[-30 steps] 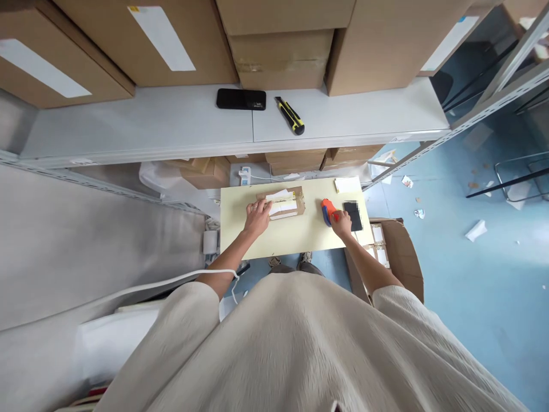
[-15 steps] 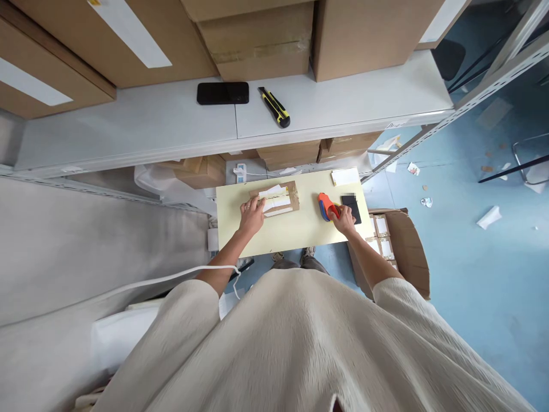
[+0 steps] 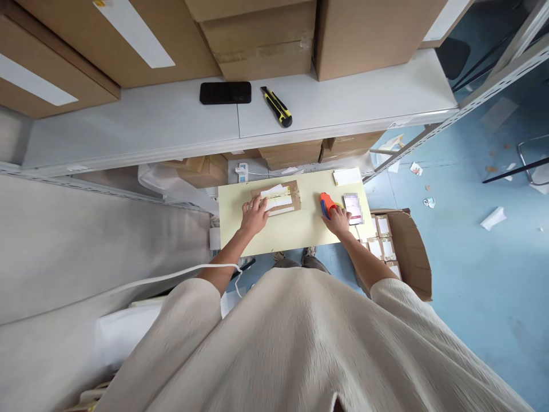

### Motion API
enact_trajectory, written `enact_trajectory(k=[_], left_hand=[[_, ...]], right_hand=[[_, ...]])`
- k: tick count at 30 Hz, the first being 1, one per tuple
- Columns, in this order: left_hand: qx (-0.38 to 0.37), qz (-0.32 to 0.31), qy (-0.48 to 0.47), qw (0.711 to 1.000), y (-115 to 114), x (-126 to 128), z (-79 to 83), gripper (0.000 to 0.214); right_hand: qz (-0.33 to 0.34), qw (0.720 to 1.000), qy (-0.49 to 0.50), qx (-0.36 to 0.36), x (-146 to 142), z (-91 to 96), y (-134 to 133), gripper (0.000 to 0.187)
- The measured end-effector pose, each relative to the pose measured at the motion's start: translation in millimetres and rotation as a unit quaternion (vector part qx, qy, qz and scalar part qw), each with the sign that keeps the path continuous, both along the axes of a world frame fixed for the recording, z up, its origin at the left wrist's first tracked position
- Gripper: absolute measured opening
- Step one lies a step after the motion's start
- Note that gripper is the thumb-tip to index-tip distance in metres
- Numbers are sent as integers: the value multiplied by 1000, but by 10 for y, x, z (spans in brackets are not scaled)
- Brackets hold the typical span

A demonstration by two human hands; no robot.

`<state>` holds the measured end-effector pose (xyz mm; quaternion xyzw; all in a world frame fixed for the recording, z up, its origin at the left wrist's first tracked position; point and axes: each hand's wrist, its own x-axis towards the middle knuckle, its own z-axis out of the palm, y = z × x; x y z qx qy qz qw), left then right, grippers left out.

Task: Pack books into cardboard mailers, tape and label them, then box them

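- While I watch from afar, the left hand (image 3: 254, 216) rests its fingers on the left end of a labelled cardboard box (image 3: 281, 200) on the desk (image 3: 291, 236); whether they grip, I can't tell.
- The right hand (image 3: 338, 222) holds an orange-and-blue tape dispenser (image 3: 326, 202), right of the box.
- Just beside that hand I see a lit smartphone (image 3: 353, 210).
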<state>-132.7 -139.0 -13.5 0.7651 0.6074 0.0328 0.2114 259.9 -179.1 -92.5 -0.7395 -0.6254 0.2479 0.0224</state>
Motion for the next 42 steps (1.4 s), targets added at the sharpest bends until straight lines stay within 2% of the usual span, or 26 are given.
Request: enact_trajectory(k=[7,12,16,19,24,27,30,34,38,42], left_hand=[[9,-11,-3,1000,-28,-9,11,66],[9,-20,-21,1000,-65,-71,-5,62],[12,-34,-31,999,-92,-126,-23,61],[14,-38,-35,999,-94,-151,-39,61],[20,-33,-55,998,-138,-180,-81,64],[28,-33,-61,997,-192,-192,-98,66],[30,-34,-59,997,-225,-197,-90,64],[39,-47,-40,997,-224,-216,-71,60],[39,-39,-51,997,-200,-261,-98,58],[40,-33,-85,995,-165,-307,-150,53]], right_hand=[[-21,998,25,-53,-43,54,70,35],[-62,997,50,-2,79,219,127,43],[-137,986,88,25,210,524,270,48],[-141,974,169,53,189,841,421,51],[-72,947,313,30,-231,1305,661,66],[-18,946,324,-5,-610,1452,768,77],[19,952,305,-25,-950,1513,859,80],[71,963,261,-8,-1245,1494,968,72],[116,965,234,-13,-1337,1392,1035,61],[129,976,171,-30,-1275,1299,1050,57]])
